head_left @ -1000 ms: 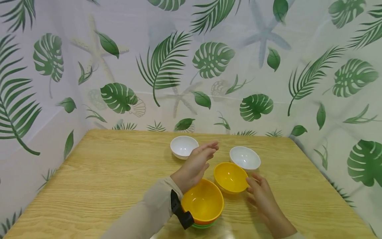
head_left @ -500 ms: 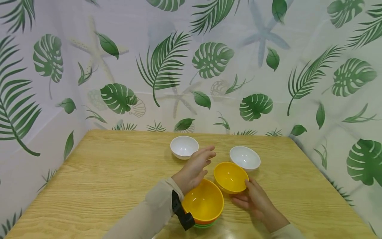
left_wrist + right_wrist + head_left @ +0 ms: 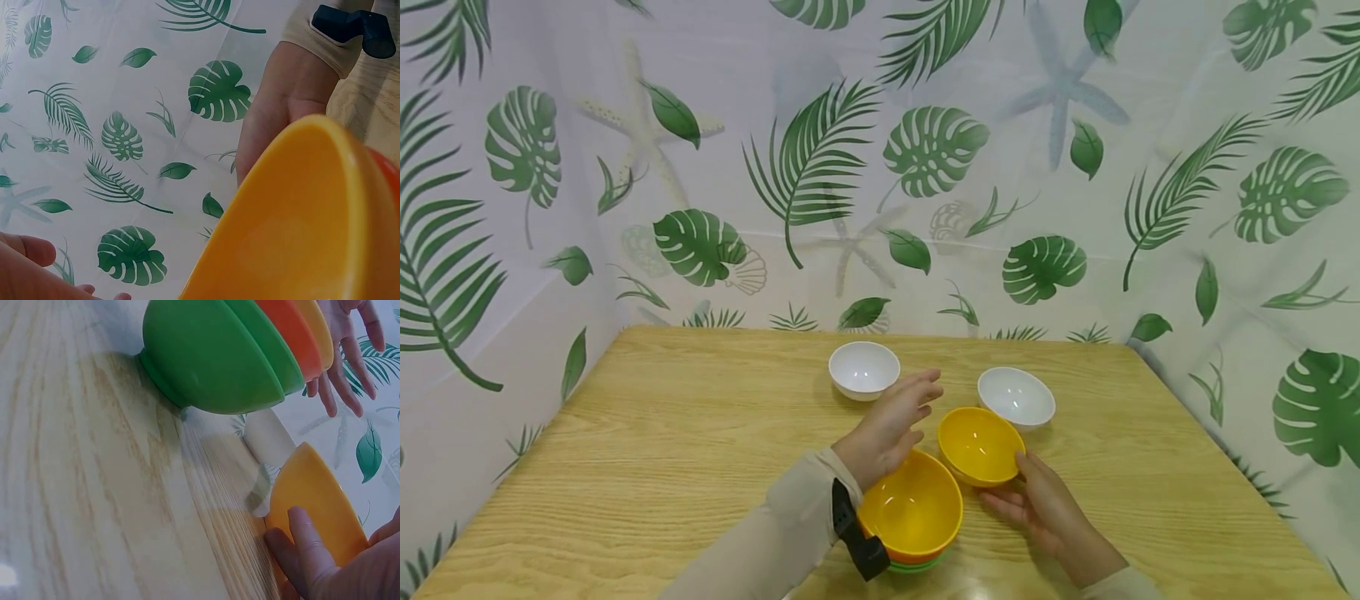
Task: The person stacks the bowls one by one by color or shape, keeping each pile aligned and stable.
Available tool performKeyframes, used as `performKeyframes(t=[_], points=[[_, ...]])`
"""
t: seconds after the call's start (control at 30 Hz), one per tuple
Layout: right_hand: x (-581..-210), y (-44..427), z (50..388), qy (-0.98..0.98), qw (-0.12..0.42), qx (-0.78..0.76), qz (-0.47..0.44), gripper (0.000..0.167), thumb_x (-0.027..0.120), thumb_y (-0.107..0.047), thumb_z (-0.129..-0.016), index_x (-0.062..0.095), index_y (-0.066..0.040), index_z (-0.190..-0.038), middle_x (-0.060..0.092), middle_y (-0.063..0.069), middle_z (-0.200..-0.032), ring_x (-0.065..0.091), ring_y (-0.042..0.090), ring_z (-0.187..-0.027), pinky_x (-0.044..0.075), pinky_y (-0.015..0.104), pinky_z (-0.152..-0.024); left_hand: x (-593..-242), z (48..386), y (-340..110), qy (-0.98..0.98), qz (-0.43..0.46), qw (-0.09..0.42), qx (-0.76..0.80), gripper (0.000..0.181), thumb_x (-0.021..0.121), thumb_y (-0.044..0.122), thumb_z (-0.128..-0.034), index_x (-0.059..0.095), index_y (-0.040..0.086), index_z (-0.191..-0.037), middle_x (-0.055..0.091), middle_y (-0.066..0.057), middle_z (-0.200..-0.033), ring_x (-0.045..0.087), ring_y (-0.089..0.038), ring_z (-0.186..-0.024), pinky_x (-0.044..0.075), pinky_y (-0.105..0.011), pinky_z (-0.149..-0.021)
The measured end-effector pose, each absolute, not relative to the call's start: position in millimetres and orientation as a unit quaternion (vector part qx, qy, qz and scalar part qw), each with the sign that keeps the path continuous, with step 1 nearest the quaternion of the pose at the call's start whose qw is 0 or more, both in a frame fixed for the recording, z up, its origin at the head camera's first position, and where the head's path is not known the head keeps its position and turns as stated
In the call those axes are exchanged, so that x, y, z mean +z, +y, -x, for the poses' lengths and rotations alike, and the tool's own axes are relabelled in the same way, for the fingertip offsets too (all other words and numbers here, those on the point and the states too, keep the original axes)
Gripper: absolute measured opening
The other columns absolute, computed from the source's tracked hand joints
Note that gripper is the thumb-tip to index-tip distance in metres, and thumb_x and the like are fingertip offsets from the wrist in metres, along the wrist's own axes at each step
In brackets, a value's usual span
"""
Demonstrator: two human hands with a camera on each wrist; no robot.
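A stack of bowls stands near the front of the table, with a yellow bowl (image 3: 917, 517) on top, an orange-red bowl (image 3: 294, 337) under it and green bowls (image 3: 206, 356) below. My left hand (image 3: 883, 429) hovers at the stack's far left side, fingers extended and holding nothing; whether it touches the rim I cannot tell. Just beyond the stack is a second yellow bowl (image 3: 977, 450). My right hand (image 3: 1048, 508) grips its right side, thumb at the rim and fingers against the outside wall, as the right wrist view also shows.
A white bowl (image 3: 863, 369) stands at the back, beyond my left hand. Another white bowl (image 3: 1018, 397) sits right behind the second yellow bowl. The wooden table (image 3: 662, 450) ends at a leaf-patterned curtain (image 3: 715, 167) at the back and sides.
My right hand has closed in on the second yellow bowl, its fingers going from beside the rim to under the wall. The left hand has drawn back slightly. The bowls look unmoved.
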State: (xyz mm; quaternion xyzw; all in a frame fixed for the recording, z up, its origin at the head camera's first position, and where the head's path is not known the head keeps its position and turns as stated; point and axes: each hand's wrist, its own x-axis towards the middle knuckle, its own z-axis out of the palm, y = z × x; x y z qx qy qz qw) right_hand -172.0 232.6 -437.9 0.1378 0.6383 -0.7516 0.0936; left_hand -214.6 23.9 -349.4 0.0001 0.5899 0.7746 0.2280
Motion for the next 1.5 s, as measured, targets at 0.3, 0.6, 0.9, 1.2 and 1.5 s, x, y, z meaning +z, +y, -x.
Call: performKeyframes(t=[0.3, 0.6, 0.9, 1.2, 1.5], points=[[-443, 232, 172, 0.642, 0.078, -0.752, -0.13, 0.054, 0.023, -0.027, -0.106, 0.014, 0.007, -0.148, 0.056, 0.014, -0.116, 0.066, 0.016, -0.089, 0.055, 0.036, -0.085, -354, 215, 22, 0.58, -0.007, 0.235, 0.78, 0.045, 0.043, 0.021, -0.1017, 0.04, 0.011, -0.145, 0.038, -0.014, -0.147, 0.019, -0.039, -0.142, 0.012, -0.062, -0.114], [-443, 231, 171, 0.629, 0.08, -0.763, -0.129, 0.055, 0.021, -0.027, -0.106, 0.011, 0.005, -0.15, 0.044, 0.022, -0.132, 0.063, 0.017, -0.094, 0.053, 0.037, -0.089, -352, 213, 22, 0.566, -0.007, 0.236, 0.79, 0.045, 0.042, 0.019, -0.1017, 0.038, 0.009, -0.146, 0.034, -0.018, -0.15, 0.017, -0.04, -0.142, 0.009, -0.063, -0.113], [-434, 236, 165, 0.58, 0.077, -0.802, -0.122, 0.052, 0.02, -0.028, -0.106, 0.013, 0.002, -0.149, 0.06, 0.003, -0.108, 0.065, 0.016, -0.097, 0.051, 0.035, -0.092, -353, 214, 21, 0.575, -0.005, 0.237, 0.783, 0.045, 0.04, 0.02, -0.1029, 0.037, 0.009, -0.146, 0.033, -0.017, -0.151, 0.019, -0.039, -0.142, 0.012, -0.061, -0.114], [-422, 238, 165, 0.567, 0.073, -0.811, -0.125, 0.05, 0.023, -0.029, -0.106, 0.016, -0.005, -0.15, 0.046, 0.005, -0.122, 0.064, 0.023, -0.1, 0.048, 0.038, -0.096, -357, 216, 20, 0.543, 0.001, 0.233, 0.807, 0.05, 0.044, 0.013, -0.0991, 0.033, 0.005, -0.148, 0.024, -0.021, -0.154, 0.013, -0.044, -0.143, 0.017, -0.059, -0.114], [-413, 236, 164, 0.572, 0.069, -0.81, -0.108, 0.051, 0.028, -0.036, -0.106, 0.023, -0.006, -0.148, 0.052, 0.0, -0.117, 0.065, 0.022, -0.101, 0.048, 0.037, -0.097, -358, 215, 21, 0.522, 0.008, 0.234, 0.82, 0.056, 0.045, 0.011, -0.0973, 0.028, 0.005, -0.15, 0.02, -0.024, -0.154, 0.012, -0.045, -0.142, 0.017, -0.06, -0.114]])
